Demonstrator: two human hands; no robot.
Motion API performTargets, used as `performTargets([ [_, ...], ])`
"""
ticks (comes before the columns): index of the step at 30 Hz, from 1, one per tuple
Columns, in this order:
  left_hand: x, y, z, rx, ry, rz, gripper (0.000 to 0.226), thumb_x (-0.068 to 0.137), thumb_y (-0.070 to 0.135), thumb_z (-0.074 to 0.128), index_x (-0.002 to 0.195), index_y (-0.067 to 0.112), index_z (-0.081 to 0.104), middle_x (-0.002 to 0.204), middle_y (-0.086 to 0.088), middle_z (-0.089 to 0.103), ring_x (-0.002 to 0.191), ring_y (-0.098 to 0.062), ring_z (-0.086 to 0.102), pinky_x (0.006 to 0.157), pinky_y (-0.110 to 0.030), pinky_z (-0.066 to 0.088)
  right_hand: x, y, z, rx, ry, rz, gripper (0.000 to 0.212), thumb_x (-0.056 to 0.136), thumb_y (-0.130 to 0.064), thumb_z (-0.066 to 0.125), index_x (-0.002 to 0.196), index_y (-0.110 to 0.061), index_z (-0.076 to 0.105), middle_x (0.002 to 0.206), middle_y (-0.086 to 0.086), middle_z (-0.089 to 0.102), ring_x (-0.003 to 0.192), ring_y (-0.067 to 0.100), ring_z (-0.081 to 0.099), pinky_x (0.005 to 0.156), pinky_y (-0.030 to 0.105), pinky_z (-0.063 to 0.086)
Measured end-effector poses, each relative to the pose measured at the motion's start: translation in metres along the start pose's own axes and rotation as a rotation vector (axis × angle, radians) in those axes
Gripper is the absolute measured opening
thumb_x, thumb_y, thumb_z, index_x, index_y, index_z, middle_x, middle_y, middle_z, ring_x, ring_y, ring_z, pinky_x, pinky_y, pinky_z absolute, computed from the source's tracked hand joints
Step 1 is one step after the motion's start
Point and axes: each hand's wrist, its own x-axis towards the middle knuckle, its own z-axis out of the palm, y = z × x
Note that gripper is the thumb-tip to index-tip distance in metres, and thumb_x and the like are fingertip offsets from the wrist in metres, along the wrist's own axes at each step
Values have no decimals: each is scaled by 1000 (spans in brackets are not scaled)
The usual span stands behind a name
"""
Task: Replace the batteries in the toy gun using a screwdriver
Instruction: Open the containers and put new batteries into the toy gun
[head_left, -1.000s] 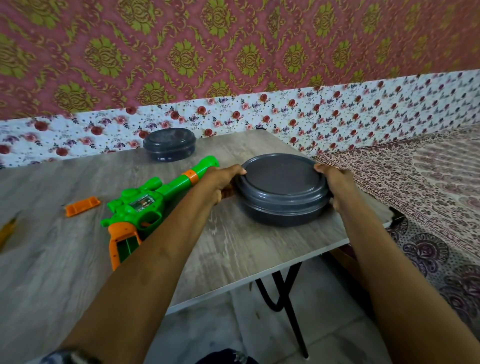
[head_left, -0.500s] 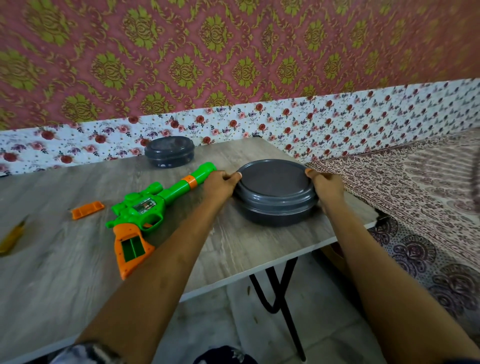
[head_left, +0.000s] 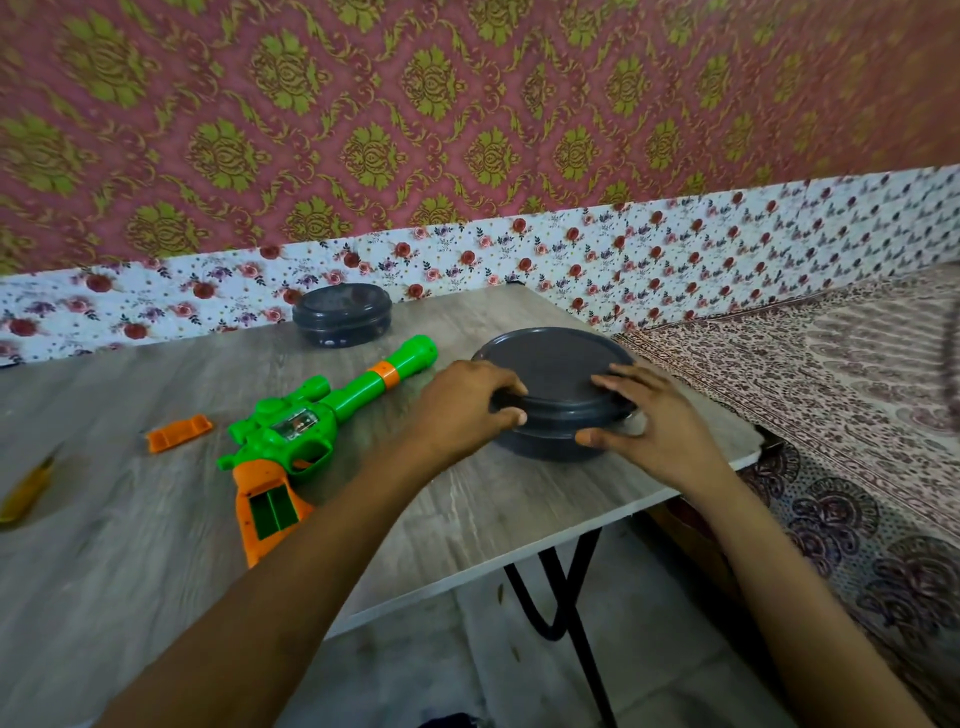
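Observation:
A green and orange toy gun (head_left: 306, 431) lies on the wooden table (head_left: 130, 545), its grip battery bay uncovered and facing up. The orange battery cover (head_left: 179, 433) lies loose to its left. A yellow-handled screwdriver (head_left: 23, 491) sits at the far left edge, blurred. A round dark grey lidded container (head_left: 558, 384) stands near the table's right corner. My left hand (head_left: 462, 405) grips its lid rim from the left, thumb below and fingers on top. My right hand (head_left: 649, 421) grips the rim from the right, thumb at the front.
A second, smaller dark grey lidded container (head_left: 340, 314) stands at the back of the table by the floral wall. The table's front edge and black folding leg (head_left: 563, 597) are below my arms. A patterned bedspread (head_left: 857, 415) lies close on the right.
Both hands have shifted from the container's sides toward its front, fingers now over the lid. The camera has moved, so everything sits lower in view.

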Motion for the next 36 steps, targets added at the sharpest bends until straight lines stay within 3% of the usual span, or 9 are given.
performTargets([
  [5,36,-17,12,77,36,-34,37,89,26,61,125,18,60,128,-2,61,116,-19,55,102,-31,42,50,12,19,-88,0,35,67,76,-43,70,135,-23,48,150,8,34,141,26,24,114,35,20],
  [10,93,-48,20,162,-90,-95,56,91,20,55,144,19,37,152,-6,34,137,-23,35,112,-30,25,123,24,42,-203,-5,92,65,84,-42,62,141,-23,39,150,9,29,137,28,28,111,38,28],
  [13,140,-70,26,204,-141,-149,59,91,17,52,147,18,31,154,-8,29,137,-29,33,111,-33,27,175,31,60,-168,-38,134,63,89,-33,57,145,-21,30,156,7,19,138,28,32,107,39,36],
  [18,209,-108,37,210,-185,-196,64,92,15,52,150,17,24,156,-11,22,138,-31,31,111,-34,29,252,49,85,-170,-80,149,64,93,-31,52,149,-20,21,158,8,10,138,32,31,110,40,32],
  [26,280,-156,44,115,-211,-196,56,90,14,55,143,11,36,138,-18,46,120,-31,48,90,-29,40,335,72,118,-202,-92,151,66,94,-29,48,149,-16,14,158,10,7,138,34,30,110,42,31],
  [33,290,-173,43,114,-223,-176,66,91,12,53,149,15,22,153,-14,28,135,-29,34,104,-30,34,343,77,124,-160,-66,143,68,93,-30,51,149,-19,15,158,8,8,135,35,33,109,42,32],
  [36,280,-172,41,80,-273,-155,70,93,15,53,151,13,14,157,-13,15,141,-28,24,108,-30,28,343,71,119,-192,-166,175,76,92,-34,51,150,-17,5,158,9,2,138,35,27,111,46,31],
])
